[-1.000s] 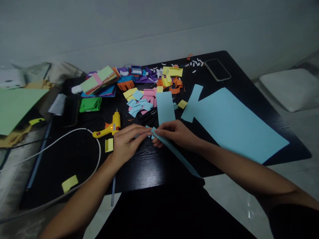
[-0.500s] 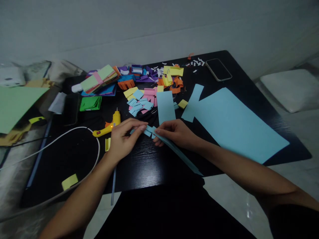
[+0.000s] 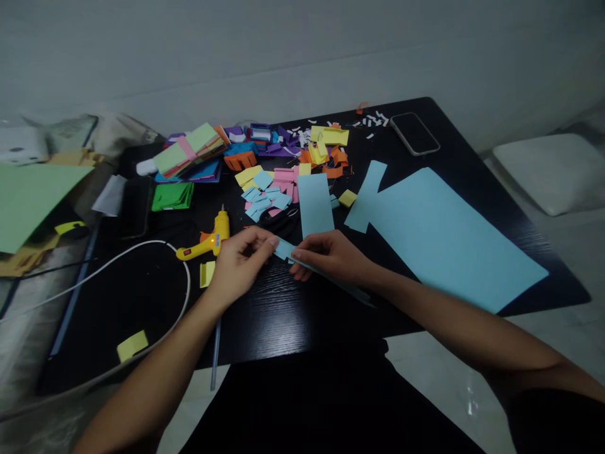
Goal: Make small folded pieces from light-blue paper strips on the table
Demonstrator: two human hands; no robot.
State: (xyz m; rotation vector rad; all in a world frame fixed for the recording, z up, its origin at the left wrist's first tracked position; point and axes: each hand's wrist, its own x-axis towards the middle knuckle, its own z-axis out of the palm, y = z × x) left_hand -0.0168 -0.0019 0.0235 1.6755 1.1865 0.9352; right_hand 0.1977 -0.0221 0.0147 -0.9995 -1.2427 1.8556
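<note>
Between my hands is a narrow light blue paper strip, held just above the black table. My left hand pinches its left end between thumb and fingers. Farther along, my right hand is closed on the same strip, whose tail runs down to the right beneath the wrist. Small blue edges show between the fingertips; whether they are folds or a separate piece I cannot tell. Behind my right hand lies a wider blue paper strip. A yellow glue gun with a small lit light rests left of my left hand.
Large blue paper lies at right, below a phone. Cut blue pieces, black-handled scissors and colored scraps fill the back middle. A white cable loops at left. Bundled paper sits at back left.
The strip's tail has swung up and away from the table's front edge, and the strip lies flatter between my fingers. Both hands stay in nearly the same place.
</note>
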